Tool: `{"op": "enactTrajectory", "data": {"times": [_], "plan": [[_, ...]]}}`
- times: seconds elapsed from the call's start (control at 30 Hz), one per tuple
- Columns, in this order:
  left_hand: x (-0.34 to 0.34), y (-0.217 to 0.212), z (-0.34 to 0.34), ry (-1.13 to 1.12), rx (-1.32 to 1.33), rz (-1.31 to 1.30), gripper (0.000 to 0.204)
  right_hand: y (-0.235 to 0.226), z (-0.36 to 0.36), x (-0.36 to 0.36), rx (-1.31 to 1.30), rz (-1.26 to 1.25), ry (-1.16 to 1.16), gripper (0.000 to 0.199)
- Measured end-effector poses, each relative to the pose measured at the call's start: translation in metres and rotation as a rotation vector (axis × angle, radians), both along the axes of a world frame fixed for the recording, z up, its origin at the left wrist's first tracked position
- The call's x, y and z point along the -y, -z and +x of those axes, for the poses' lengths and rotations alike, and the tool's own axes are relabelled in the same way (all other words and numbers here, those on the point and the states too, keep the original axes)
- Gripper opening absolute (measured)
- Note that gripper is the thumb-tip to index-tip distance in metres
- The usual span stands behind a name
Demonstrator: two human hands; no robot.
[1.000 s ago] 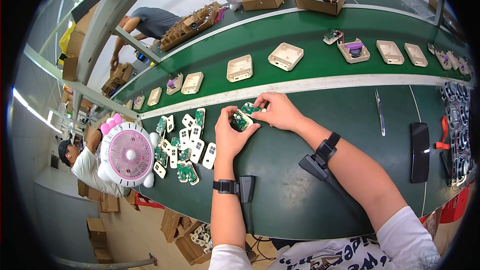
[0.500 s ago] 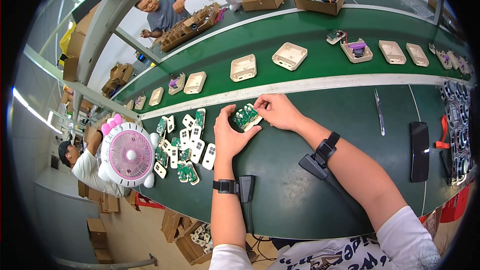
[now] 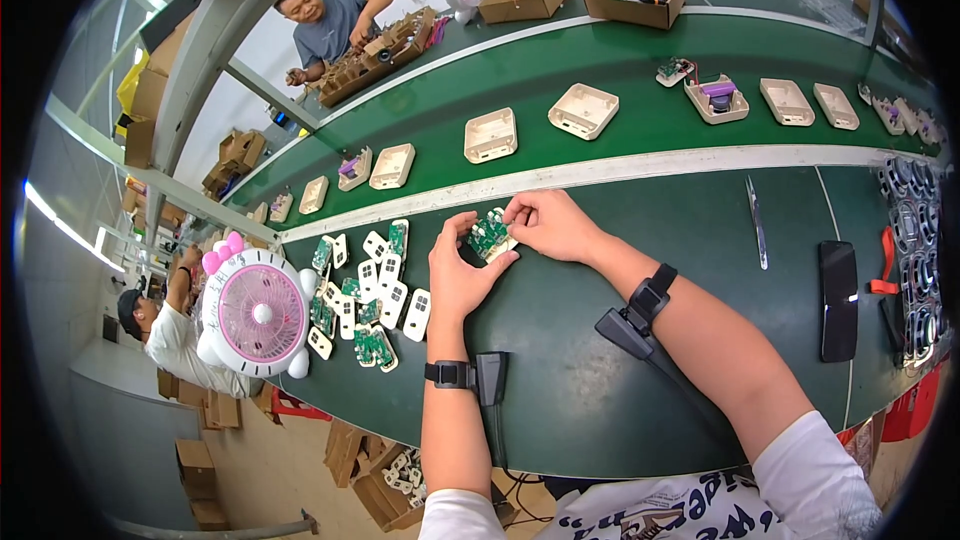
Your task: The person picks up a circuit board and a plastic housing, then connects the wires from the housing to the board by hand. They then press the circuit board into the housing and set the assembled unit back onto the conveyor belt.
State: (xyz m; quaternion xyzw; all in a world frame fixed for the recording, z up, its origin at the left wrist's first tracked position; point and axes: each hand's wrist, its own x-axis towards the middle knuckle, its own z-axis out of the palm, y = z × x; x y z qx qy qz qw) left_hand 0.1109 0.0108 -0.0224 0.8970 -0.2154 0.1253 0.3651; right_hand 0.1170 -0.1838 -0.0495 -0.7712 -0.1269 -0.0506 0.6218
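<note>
Between my hands is a green circuit board (image 3: 488,235) seated on a cream plastic panel, held a little above the dark green table. My left hand (image 3: 458,265) grips it by the edges, thumb at the near side and fingers at the far left. The fingertips of my right hand (image 3: 545,223) are pinched at the board's upper right edge; whether they hold a small part there is hidden. To the left lies a loose group of cream panels (image 3: 392,304), some showing green boards (image 3: 374,347) and others their faces with dark square openings.
A pink-and-white fan (image 3: 262,312) stands at the left. Cream housings (image 3: 490,135) sit along the green belt ahead. Tweezers (image 3: 757,225), a black phone (image 3: 838,300) and stacked round metal-rimmed parts (image 3: 910,260) are at the right. Two people work beyond; cables run from my wrist straps.
The housings on the belt have shifted slightly to the right. My hands stay on the circuit board with only small finger movement. The person across has lowered a hand toward the carton.
</note>
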Motion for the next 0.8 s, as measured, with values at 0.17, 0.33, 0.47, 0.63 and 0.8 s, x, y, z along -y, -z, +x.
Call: {"op": "enactTrajectory", "data": {"times": [0.17,0.33,0.47,0.63,0.8], "plan": [[-0.007,0.005,0.004,0.002,-0.035,-0.01,0.075,-0.001,0.003,-0.005,-0.004,0.0,-0.016,0.015],[-0.008,0.006,0.008,-0.004,-0.018,-0.016,0.064,-0.004,0.001,-0.006,-0.026,0.011,-0.021,0.018],[-0.013,0.008,0.009,-0.005,-0.011,-0.013,0.062,-0.003,0.001,-0.01,0.02,-0.031,0.006,0.02],[-0.015,0.005,0.012,0.007,0.015,-0.012,0.062,-0.004,0.003,-0.012,-0.003,-0.026,-0.002,0.021],[-0.016,0.004,0.012,0.016,-0.002,-0.04,0.064,-0.002,0.005,-0.013,0.006,-0.016,-0.016,0.023]]}}
